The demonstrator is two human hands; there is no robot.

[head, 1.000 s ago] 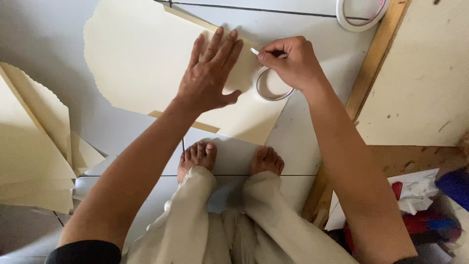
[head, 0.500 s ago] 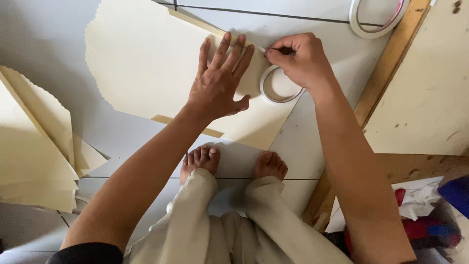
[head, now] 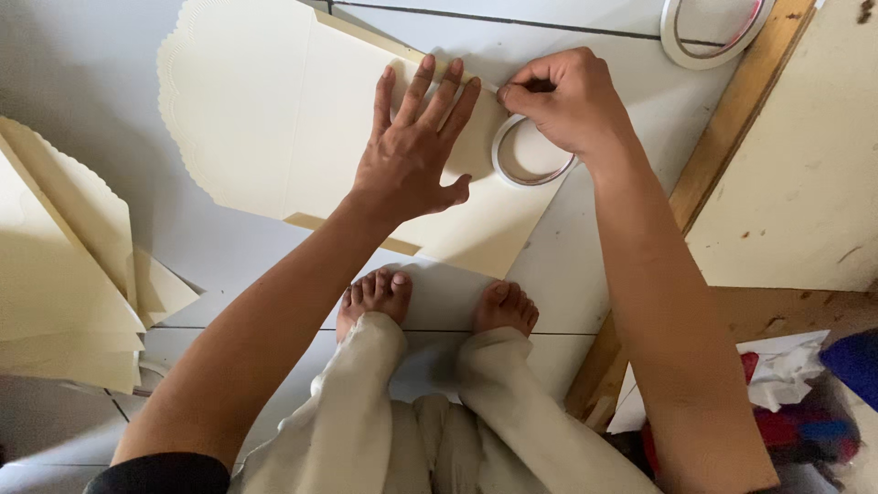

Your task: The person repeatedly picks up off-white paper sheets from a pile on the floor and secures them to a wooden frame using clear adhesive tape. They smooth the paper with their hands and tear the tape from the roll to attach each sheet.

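On the pale floor, just ahead of the bare feet: a cream card sheet (head: 274, 119) lay flat, its scalloped edge to the left and its folded flap edge running diagonally up toward the right hand
Left hand (head: 412, 151): pressed palm-down on the sheet; fingers spread wide and pointing up-right, holding nothing, only pinning the card
Right hand (head: 567, 101): fingers pinched narrow on a thin strip of tape at the flap's upper end; the palm rested over the tape roll (head: 530, 155)
Tape roll: flat on the sheet, just right of the left thumb, touching the right hand
Key relation: the tape end sat just beyond the left fingertips; its line followed the flap edge; the right hand was nearer
Nearby: a second tape ring (head: 713, 32) lay well apart by the wooden strip (head: 732, 137); more cream sheets (head: 64, 274) were stacked at left
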